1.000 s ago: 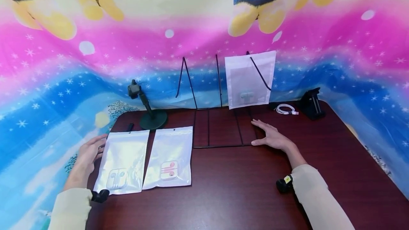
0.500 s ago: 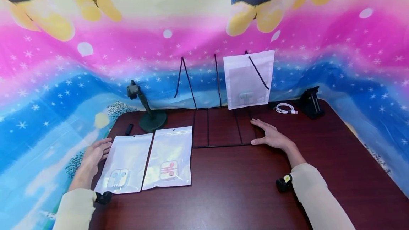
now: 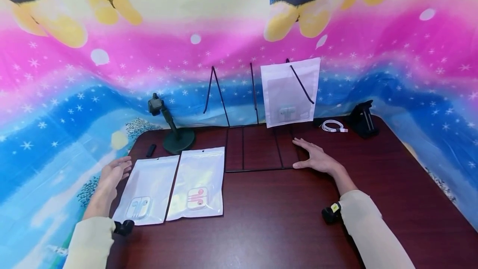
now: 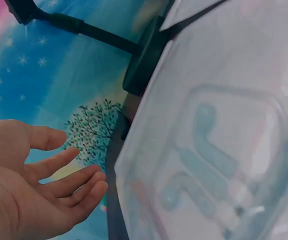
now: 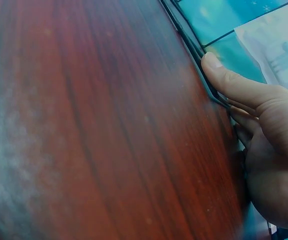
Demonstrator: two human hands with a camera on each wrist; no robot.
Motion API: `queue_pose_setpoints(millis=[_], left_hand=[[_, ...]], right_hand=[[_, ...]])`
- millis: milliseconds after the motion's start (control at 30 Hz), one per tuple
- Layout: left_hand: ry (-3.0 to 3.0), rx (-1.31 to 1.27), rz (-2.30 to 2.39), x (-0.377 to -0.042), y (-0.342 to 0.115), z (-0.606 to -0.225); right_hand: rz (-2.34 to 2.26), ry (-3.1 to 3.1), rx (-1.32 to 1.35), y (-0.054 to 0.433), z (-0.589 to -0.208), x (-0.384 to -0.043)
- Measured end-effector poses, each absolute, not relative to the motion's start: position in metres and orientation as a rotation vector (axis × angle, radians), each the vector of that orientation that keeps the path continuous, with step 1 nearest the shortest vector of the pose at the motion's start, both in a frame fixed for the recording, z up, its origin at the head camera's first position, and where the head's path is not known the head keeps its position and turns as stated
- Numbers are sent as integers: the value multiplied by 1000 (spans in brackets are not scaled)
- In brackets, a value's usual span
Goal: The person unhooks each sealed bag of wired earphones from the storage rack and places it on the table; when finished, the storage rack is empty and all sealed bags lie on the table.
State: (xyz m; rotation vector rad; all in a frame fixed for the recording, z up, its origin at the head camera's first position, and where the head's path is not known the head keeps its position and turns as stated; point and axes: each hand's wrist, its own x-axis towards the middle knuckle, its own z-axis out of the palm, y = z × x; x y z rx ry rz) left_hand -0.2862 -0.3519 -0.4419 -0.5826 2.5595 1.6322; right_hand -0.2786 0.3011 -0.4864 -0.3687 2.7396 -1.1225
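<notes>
My left hand hovers beside the left edge of a white zip bag, fingers loosely bent and apart from it in the left wrist view. Through that bag show pale blue earphones in a clear case. Close to its right lies a second white bag with pink earphones. My right hand, thumb and fingers spread, rests at the front right corner of a black wire display rack; its thumb touches the wire in the right wrist view. A third bag hangs on the rack's right hook.
Behind the bags stands a dark stand with a round base, beside a small black object. A coiled white cable and a black phone stand sit at the back right. A printed cloth hangs behind the table.
The left bag has shifted slightly right and nearer, closer to the second bag. My left hand has moved a little to the right with it. The right hand stays at the rack.
</notes>
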Motion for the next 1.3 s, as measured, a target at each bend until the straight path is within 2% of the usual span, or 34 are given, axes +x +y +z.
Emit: queue_pose_setpoints(millis=[133,267,433,600,933,1300], left_hand=[[2557,-505,1699,-287,-339,-428],[2582,-309,1740,-287,-315,-414],[2607,-71,1754,-288,-273,-396],[2559,48,1782,-294,-232,-386],[2430,153,1820,-313,-162,-412],[2405,142,1761,-325,-115,-446]], right_hand=[[-1134,2731,-361,301,-486,-277],[-1138,2724,-350,302,-488,-276],[-1134,2737,-362,303,-491,-276],[-1127,2749,-377,303,-491,-278],[-1130,2748,-385,301,-491,-280],[-1133,2743,-380,300,-488,-280]])
